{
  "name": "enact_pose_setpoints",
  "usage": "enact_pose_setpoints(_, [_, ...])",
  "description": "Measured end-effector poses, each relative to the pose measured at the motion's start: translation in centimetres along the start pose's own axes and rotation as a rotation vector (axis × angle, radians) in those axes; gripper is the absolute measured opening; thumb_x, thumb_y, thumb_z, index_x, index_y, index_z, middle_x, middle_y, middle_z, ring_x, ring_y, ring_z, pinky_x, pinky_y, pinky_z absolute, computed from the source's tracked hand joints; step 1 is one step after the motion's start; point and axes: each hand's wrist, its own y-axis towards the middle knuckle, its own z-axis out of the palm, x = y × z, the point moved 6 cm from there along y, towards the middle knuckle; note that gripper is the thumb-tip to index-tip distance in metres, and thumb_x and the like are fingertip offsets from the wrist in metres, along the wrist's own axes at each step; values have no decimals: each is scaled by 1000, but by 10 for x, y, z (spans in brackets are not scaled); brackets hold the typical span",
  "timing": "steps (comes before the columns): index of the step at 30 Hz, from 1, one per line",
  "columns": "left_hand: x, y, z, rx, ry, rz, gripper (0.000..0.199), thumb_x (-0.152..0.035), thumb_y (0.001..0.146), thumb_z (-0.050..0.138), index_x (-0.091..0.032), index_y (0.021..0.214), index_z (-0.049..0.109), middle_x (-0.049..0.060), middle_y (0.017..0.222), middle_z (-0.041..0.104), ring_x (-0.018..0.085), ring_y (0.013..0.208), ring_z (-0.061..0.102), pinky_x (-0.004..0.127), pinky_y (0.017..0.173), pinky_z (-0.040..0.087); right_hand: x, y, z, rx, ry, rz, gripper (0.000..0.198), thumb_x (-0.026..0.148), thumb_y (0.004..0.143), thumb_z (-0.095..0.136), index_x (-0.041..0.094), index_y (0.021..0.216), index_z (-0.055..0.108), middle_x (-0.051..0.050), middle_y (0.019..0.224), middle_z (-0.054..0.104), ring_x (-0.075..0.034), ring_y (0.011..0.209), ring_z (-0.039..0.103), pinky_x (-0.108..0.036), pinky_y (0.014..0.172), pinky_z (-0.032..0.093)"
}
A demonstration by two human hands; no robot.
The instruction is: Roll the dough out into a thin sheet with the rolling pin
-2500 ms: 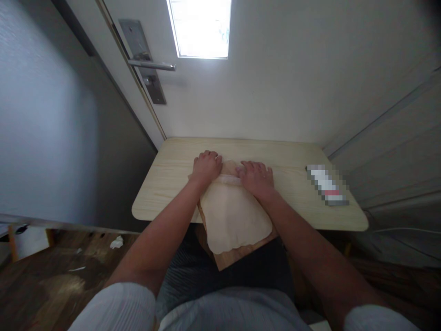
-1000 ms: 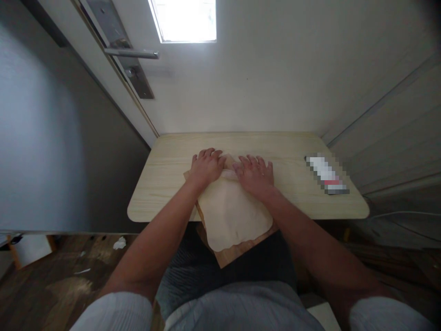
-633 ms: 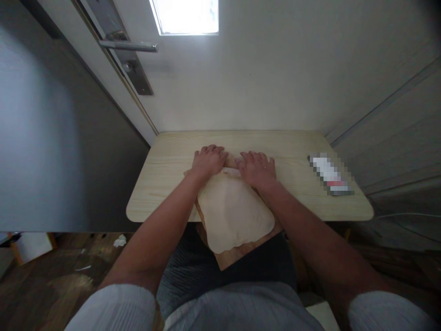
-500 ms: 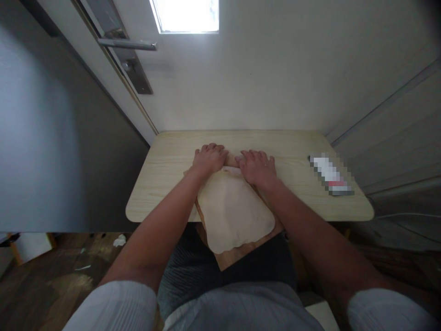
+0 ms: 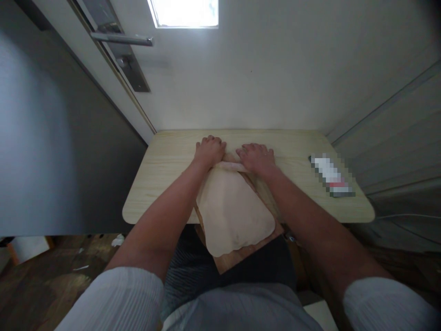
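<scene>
A thin, pale sheet of dough (image 5: 234,211) lies on a wooden board (image 5: 241,258) that overhangs the near edge of a light wooden table (image 5: 165,165). Across the dough's far end lies a pale rolling pin (image 5: 230,164), of which only the middle shows. My left hand (image 5: 208,151) presses down on the pin's left end with its fingers curled over it. My right hand (image 5: 257,158) does the same on the right end. Both forearms stretch out over the dough.
A blurred-out flat object (image 5: 331,175) lies at the table's right end. Behind the table is a white door with a metal lever handle (image 5: 120,40) and a bright pane (image 5: 186,13). Paper scraps (image 5: 118,240) lie on the dark wooden floor at the left.
Both hands have pushed the rolling pin away from me, toward the far end of the dough. The sheet now reaches a little farther up the table.
</scene>
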Motion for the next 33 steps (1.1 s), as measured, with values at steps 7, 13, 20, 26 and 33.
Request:
enact_pose_setpoints(7, [-1, 7, -2, -25, 59, -4, 48, -36, 105, 23, -19, 126, 63, 18, 129, 59, 33, 120, 52, 50, 96, 44, -2, 1, -1, -39, 31, 24, 53, 53, 102, 35, 20, 135, 61, -18, 138, 60, -35, 127, 51, -57, 105, 36])
enact_pose_setpoints(13, [-7, -6, -8, -94, 113, 59, 47, -32, 105, 23, -20, 122, 65, 16, 125, 60, 33, 119, 51, 47, 92, 45, 5, -24, -8, -161, 56, 58, 54, 53, 102, 37, 17, 135, 60, -18, 137, 60, -35, 127, 50, -56, 105, 34])
enact_pose_setpoints(20, [-9, -28, -13, -135, 103, 34, 44, -36, 105, 27, -22, 123, 65, 15, 129, 60, 32, 120, 51, 46, 93, 45, 14, -48, -6, -211, 79, 25, 53, 51, 104, 33, 18, 135, 60, -16, 139, 60, -35, 130, 47, -60, 110, 28])
enact_pose_setpoints(26, [-5, -52, -9, -168, 76, 45, 44, -39, 104, 28, -25, 126, 64, 12, 133, 61, 31, 123, 51, 48, 97, 45, 24, -75, -4, -194, 67, 3, 52, 49, 105, 30, 20, 140, 56, -14, 147, 55, -36, 137, 42, -65, 114, 21])
enact_pose_setpoints(33, [-3, -94, -7, -241, -26, 52, 47, -41, 105, 27, -22, 132, 60, 12, 141, 60, 28, 131, 50, 49, 110, 39, 38, -122, -1, -204, 38, -87, 57, 48, 105, 28, 15, 147, 48, -16, 153, 49, -37, 141, 38, -65, 115, 20])
